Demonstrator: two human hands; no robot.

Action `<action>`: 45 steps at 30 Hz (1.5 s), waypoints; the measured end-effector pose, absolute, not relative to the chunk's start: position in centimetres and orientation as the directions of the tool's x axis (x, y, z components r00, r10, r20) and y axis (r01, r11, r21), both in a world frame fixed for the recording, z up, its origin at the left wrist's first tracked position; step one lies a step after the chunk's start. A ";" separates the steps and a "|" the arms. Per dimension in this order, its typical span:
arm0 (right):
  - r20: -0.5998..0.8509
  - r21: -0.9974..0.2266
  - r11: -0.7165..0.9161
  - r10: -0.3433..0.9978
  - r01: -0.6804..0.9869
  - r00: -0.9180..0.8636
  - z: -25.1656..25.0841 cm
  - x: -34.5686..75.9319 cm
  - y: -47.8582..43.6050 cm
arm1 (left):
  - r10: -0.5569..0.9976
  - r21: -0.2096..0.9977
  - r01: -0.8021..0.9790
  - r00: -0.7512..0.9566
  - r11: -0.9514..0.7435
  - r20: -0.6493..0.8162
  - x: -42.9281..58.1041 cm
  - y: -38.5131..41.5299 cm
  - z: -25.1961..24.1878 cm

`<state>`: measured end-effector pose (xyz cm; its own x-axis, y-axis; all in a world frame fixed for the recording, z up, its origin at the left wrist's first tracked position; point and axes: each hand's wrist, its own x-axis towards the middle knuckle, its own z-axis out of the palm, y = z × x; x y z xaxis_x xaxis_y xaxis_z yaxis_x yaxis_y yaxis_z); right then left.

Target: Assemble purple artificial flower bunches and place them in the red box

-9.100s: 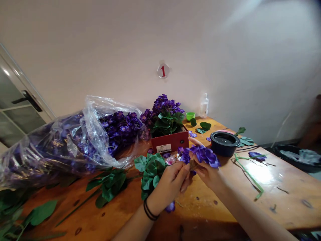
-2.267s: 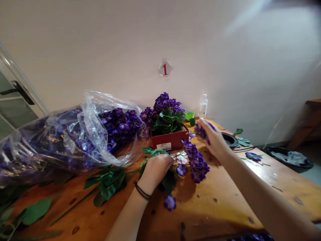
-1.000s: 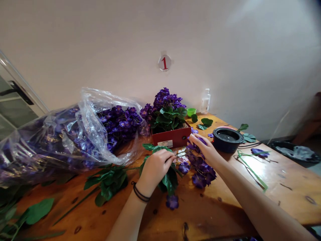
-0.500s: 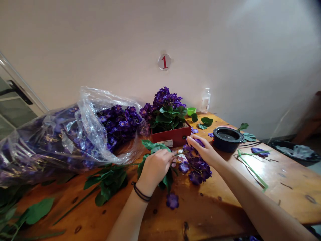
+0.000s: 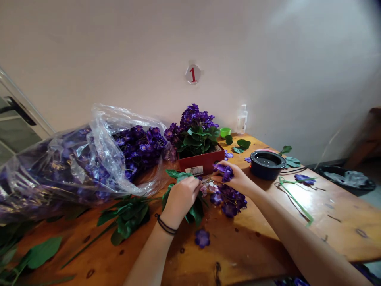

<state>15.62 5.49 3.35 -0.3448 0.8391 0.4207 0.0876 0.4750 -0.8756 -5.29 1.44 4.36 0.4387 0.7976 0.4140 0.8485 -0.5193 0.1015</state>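
My left hand (image 5: 182,198) grips the thin stem (image 5: 207,181) of an artificial flower spray, with green fabric leaves (image 5: 196,212) under and beside it. My right hand (image 5: 230,178) pinches purple fabric blossoms (image 5: 225,172) at the other end of that stem. More purple blossoms (image 5: 228,202) lie bunched on the wood below my right hand. A single loose blossom (image 5: 202,238) rests nearer me on the wooden table (image 5: 253,246). The hands are close together, a short stretch of stem showing between them.
A clear plastic bag (image 5: 68,167) of purple flowers lies along the left. At the back stands a red box (image 5: 198,166) of purple flowers and leaves, beside a green cup (image 5: 225,132) and a clear bottle (image 5: 242,120). A black bowl (image 5: 266,165) and green stems (image 5: 294,198) lie right.
My right hand has moved left and down towards my left hand, now pinching blossoms. The bunched spray has shifted slightly. My left hand has stayed on the stem.
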 end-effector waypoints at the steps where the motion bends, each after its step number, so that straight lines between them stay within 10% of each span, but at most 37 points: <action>1: 0.420 -0.874 0.474 0.845 0.101 -0.331 3.3 15.6 5.6 | 0.795 0.100 0.845 0.445 -0.525 0.412 -5.2 1.5 4.2; 20: 0.369 -0.914 0.394 0.907 0.099 -0.205 2.3 14.2 5.9 | 0.732 -0.176 0.867 0.490 -0.467 0.473 -3.6 1.0 3.0; 31: 0.426 -0.829 0.512 0.838 0.223 -0.341 3.6 16.4 5.7 | 0.971 0.110 0.968 0.212 -0.224 0.114 -3.6 0.8 4.3; 37: 0.436 -0.898 0.437 0.899 -0.050 0.025 5.1 17.9 5.8 | 0.896 0.382 0.856 0.182 -0.347 0.406 -7.6 1.4 8.7; 45: 0.426 -0.905 0.426 0.905 -0.004 -0.016 4.2 16.7 6.3 | 0.923 0.373 0.906 -0.301 0.199 0.239 -18.2 12.0 5.0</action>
<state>16.71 6.31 4.24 -0.0159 0.9045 0.4262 -0.0038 0.4262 -0.9046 -18.16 12.01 4.96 -0.3011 0.9231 0.2392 0.9062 0.1989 0.3731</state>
